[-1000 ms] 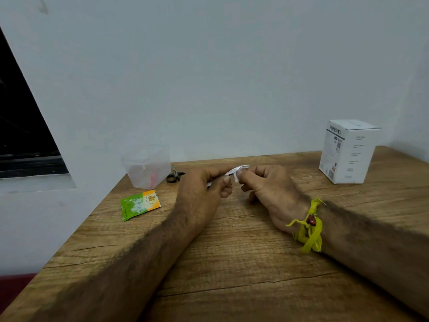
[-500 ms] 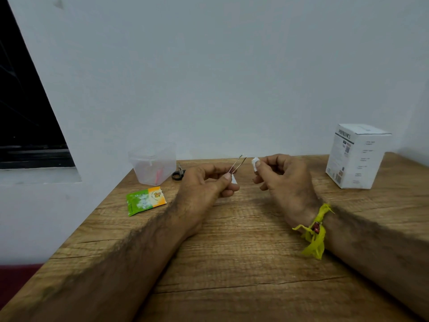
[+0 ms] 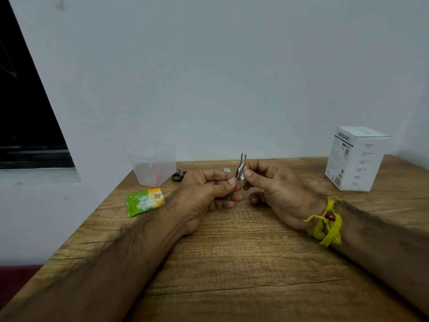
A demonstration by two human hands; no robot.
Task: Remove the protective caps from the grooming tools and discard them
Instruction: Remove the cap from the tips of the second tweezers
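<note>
Steel tweezers [image 3: 241, 162] stand nearly upright between the two hands, their two bare tips pointing up and slightly apart above the wooden table [image 3: 232, 263]. The left hand [image 3: 206, 194] grips the lower part of the tweezers, thumb and curled fingers closed round the shaft. The right hand [image 3: 276, 187] pinches a small white cap [image 3: 242, 172] between thumb and forefinger; the cap sits right against the tweezers' arms, below the tips, and whether it touches them cannot be told. The other right fingers curl loosely under the palm. A yellow thread band [image 3: 326, 225] with a red bead is tied round the right wrist.

Behind the left hand, a second small white piece [image 3: 227, 169] lies on the table, too small to identify. Near the wall at the left stands a clear plastic container [image 3: 153, 167] with something pink inside, and just beside it lie small black-handled scissors [image 3: 178, 175]. A green and orange sachet [image 3: 145, 202] lies flat nearer the table's left edge. A white printed carton [image 3: 357, 158] stands well apart at the far right.
</note>
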